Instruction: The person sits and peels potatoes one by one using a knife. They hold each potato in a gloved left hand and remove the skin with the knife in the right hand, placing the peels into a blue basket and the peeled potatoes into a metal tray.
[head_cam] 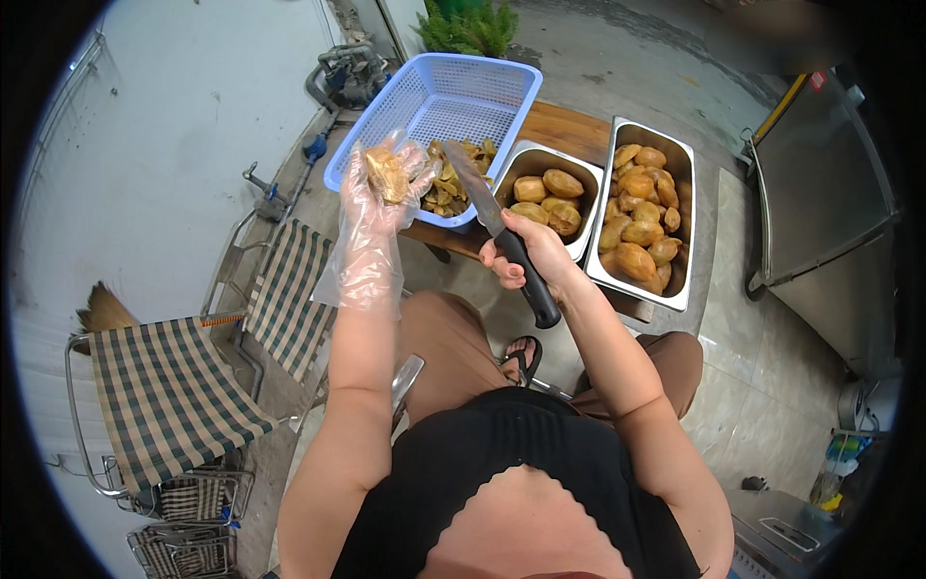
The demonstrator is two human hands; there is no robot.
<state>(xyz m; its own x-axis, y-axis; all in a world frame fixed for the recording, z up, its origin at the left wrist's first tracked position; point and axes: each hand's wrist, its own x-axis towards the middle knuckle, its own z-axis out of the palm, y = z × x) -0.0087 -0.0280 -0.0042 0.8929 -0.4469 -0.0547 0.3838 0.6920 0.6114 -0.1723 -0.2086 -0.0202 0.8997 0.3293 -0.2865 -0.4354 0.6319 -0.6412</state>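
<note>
My left hand (383,188), in a clear plastic glove, cradles a partly peeled brown tuber or fruit (388,174) on its upturned palm, over the near left side of a blue plastic basket (532,79). Brown peelings (447,189) lie in the basket's near part. Bare, my right hand (532,253) grips the black handle of a knife (481,192), its blade pointing up and left over the basket's near right edge. Right of it, a small steel pan (595,181) holds several peeled-looking pieces (563,183). A longer steel pan (689,217) beside it holds many brown pieces (642,232).
The containers stand on a low wooden bench (571,127). Checked folding chairs (170,398) and wall pipes with a tap (268,199) are at the left. A metal cabinet on wheels (825,181) stands at the right. A green plant (466,29) is beyond the basket.
</note>
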